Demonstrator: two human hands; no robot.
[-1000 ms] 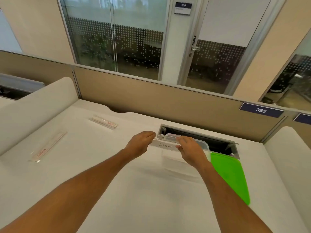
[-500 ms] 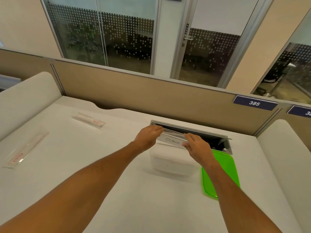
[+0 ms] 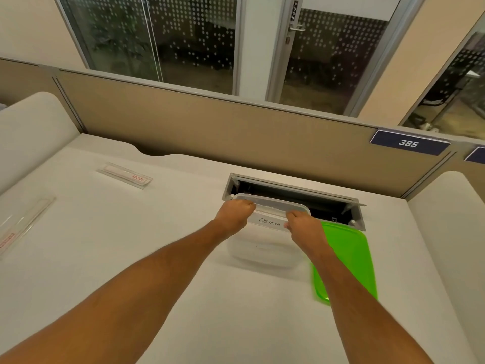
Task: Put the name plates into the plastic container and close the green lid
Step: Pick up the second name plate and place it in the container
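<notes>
A clear plastic container stands on the white desk, just in front of a cable slot. Over its open top I hold a name plate marked "OSTRICH". My left hand grips the plate's left end and my right hand grips its right end. The green lid lies flat on the desk to the right of the container, partly under my right forearm. Two more clear name plates lie to the left: one at mid-left, one at the desk's left edge.
An open metal cable slot is set into the desk behind the container. A beige partition with a "385" sign bounds the far side. Rounded white dividers rise at the left and right.
The name plate in both hands has sunk lower onto the container's open top. The camera has tilted down and closer; the container and lid have stayed put.
</notes>
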